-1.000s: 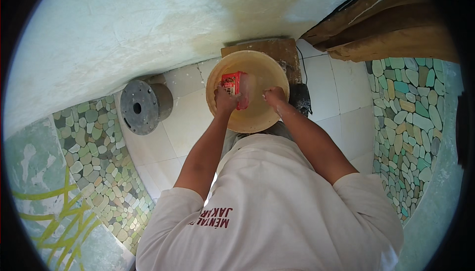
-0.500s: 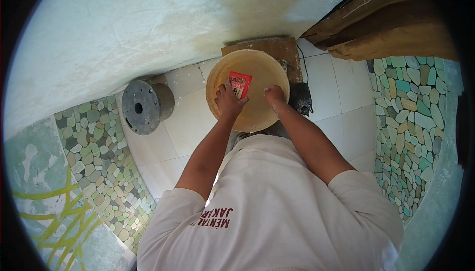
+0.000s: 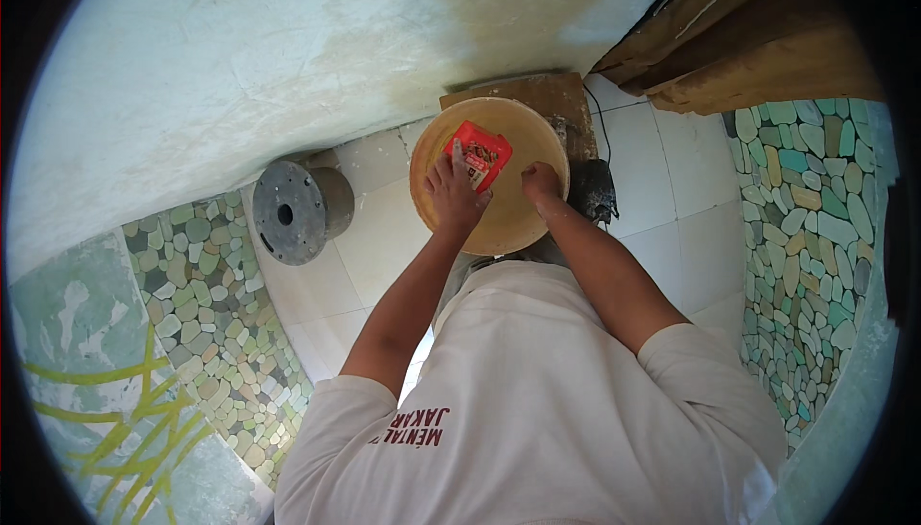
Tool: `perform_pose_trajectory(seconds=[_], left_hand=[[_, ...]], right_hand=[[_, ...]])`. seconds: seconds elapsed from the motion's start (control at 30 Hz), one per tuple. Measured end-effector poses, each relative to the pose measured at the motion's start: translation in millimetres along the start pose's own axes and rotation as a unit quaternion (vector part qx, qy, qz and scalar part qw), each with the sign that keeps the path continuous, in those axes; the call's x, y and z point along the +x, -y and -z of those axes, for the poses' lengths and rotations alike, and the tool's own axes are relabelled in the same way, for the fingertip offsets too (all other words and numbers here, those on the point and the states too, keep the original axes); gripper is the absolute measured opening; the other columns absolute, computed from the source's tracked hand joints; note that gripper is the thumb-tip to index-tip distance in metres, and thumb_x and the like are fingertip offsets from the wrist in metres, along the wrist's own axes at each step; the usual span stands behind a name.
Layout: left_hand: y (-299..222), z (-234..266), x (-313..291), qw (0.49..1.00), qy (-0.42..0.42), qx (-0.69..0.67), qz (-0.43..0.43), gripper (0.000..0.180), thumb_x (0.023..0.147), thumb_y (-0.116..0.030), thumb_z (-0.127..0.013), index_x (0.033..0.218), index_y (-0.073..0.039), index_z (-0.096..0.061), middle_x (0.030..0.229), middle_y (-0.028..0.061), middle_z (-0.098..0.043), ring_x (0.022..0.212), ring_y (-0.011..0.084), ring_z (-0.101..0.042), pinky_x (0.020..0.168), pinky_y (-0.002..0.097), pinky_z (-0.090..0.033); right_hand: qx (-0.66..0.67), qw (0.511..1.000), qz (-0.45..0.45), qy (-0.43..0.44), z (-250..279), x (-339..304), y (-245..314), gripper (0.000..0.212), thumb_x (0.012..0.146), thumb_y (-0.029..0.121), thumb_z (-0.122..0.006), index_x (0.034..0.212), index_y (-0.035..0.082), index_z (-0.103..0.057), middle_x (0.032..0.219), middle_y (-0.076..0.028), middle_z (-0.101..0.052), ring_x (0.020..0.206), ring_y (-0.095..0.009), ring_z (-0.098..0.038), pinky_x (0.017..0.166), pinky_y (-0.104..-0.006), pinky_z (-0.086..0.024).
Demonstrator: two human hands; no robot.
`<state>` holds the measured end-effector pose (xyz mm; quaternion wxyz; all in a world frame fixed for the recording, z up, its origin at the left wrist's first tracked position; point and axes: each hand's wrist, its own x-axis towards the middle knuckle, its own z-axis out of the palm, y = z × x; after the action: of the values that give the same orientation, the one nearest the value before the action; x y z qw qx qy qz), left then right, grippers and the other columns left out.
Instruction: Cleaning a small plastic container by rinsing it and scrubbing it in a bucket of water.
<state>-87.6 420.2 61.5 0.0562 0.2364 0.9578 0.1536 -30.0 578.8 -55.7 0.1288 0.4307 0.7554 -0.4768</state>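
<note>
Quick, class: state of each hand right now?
Left hand: holding a red rectangular plastic container.
Right hand: curled closed; whether it holds anything cannot be told.

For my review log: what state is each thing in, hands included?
Left hand: gripping the red container.
Right hand: fingers curled; contents unclear.
Red container: tilted; fullness unclear.
Basin: open-topped; fill level unclear.
Grey spool: on the floor, holed face showing.
Brown sheet: creased.

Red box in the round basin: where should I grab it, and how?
Probably pinch the red box across its opposite straight edges, coming from the near left: it sits askew in the basin, and the left hand grips there.
</note>
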Motion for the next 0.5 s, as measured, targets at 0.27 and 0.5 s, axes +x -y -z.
perform_pose_trajectory(seconds=[0.27, 0.5], left_hand=[[20, 17, -12, 0.746, 0.042, -0.594, 0.298, 0.064, 0.072, -0.015, -0.068, 0.129, -0.003, -0.042, 0.108, 0.0098, -0.053, 0.104, 0.0217, -0.053, 0.092, 0.0359, -0.043], [46, 25, -63, 0.572, 0.046, -0.744, 0.342, 0.037, 0.081, -0.017, -0.053, 0.117, -0.005, -0.050, 0.102, 0.0045, -0.054, 0.098, 0.0186, -0.055, 0.090, 0.0356, -0.046]], right_hand=[[-0.185, 0.975, 0.104, 0.060, -29, 46, -30, 0.020, 0.077, 0.015, -0.055, 0.084, 0.000, -0.067, 0.093, -0.023, -0.066, 0.089, -0.041, -0.063, 0.080, -0.0446, -0.050], [-0.040, 0.992, -0.067, 0.099, -74, 76, -34, 0.029, 0.080, 0.020, -0.054, 0.090, -0.004, -0.067, 0.099, -0.027, -0.065, 0.093, -0.043, -0.062, 0.081, -0.0446, -0.050]])
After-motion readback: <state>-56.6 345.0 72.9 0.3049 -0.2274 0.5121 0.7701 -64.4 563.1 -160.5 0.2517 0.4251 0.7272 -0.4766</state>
